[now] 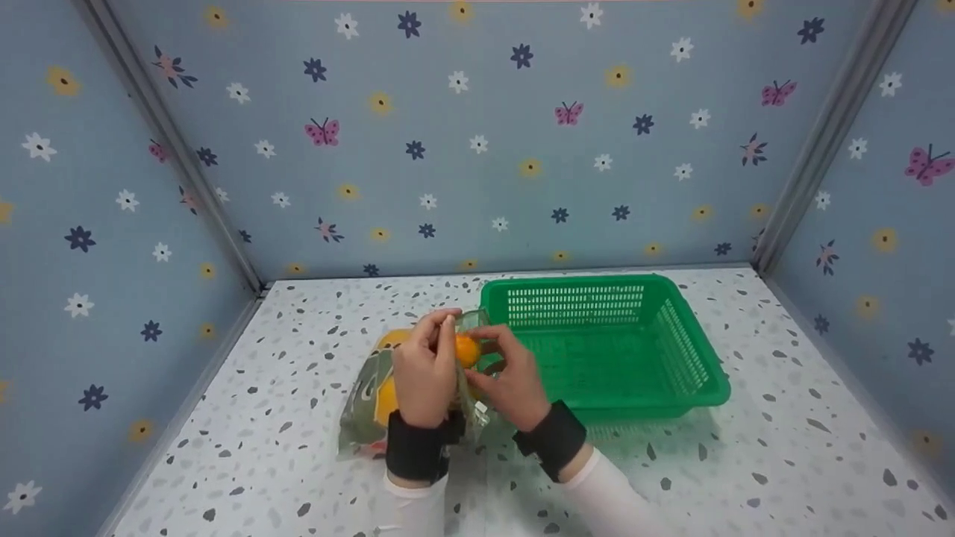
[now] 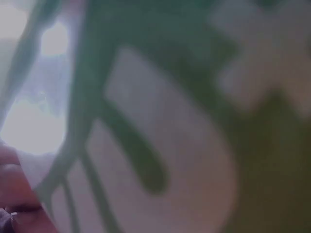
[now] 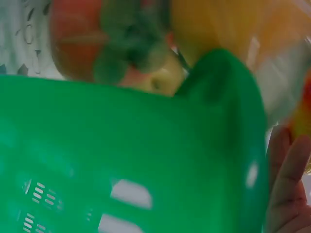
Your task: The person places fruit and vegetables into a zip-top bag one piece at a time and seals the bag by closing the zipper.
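Observation:
A see-through plastic bag (image 1: 365, 406) with green and white print lies left of the basket, with yellow-orange fruit (image 1: 386, 403) inside. My left hand (image 1: 427, 369) grips the bag near its mouth; in the left wrist view the printed film (image 2: 184, 145) fills most of the picture, with fingers (image 2: 24, 189) at the lower left. Between thumb and fingers, my right hand (image 1: 516, 379) holds a small round orange fruit (image 1: 468, 350) at the bag's mouth. The right wrist view shows part of that hand (image 3: 289, 189) beside the basket rim.
A green plastic basket (image 1: 709, 391) with slotted sides stands right of the bag, close to my right hand. Through the bag, red and yellow fruit (image 3: 75, 41) shows beyond the basket's edge. Flower-patterned panels (image 1: 507, 134) enclose the speckled table (image 1: 298, 328) at the back and sides.

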Action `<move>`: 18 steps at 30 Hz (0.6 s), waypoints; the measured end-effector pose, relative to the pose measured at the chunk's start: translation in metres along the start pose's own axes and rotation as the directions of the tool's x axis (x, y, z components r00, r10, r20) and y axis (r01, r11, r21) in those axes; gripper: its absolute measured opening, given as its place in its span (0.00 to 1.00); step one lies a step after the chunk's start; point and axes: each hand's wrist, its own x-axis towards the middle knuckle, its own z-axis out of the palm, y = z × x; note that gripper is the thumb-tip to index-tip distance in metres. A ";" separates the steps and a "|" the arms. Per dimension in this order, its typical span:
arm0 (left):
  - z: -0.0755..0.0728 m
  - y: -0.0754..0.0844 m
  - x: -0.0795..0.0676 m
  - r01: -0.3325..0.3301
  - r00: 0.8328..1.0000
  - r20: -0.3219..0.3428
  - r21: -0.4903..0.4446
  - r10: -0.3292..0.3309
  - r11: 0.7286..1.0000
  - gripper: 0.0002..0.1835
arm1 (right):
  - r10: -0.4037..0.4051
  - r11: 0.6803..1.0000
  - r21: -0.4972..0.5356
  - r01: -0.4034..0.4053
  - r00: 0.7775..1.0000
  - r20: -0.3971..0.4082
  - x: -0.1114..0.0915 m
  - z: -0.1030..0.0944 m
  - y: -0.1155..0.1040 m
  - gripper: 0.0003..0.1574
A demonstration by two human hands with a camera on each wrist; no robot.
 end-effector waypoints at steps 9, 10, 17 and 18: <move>-0.001 0.001 0.001 0.011 1.000 0.009 0.011 -0.011 1.000 0.10 | -0.240 0.932 -0.244 0.268 0.961 0.139 -0.001 0.007 0.008 0.28; -0.001 0.001 0.001 0.006 1.000 0.006 0.014 -0.006 1.000 0.10 | -0.231 0.921 -0.278 0.274 0.957 0.177 -0.001 0.006 0.009 0.30; 0.000 -0.002 0.000 -0.021 1.000 -0.001 0.012 0.021 1.000 0.09 | 0.003 0.811 -0.555 0.186 0.947 0.322 -0.002 0.003 0.008 0.42; 0.000 -0.002 0.000 -0.020 1.000 0.001 0.011 0.020 1.000 0.09 | 0.040 0.784 -0.596 0.175 0.943 0.330 -0.003 0.003 0.008 0.43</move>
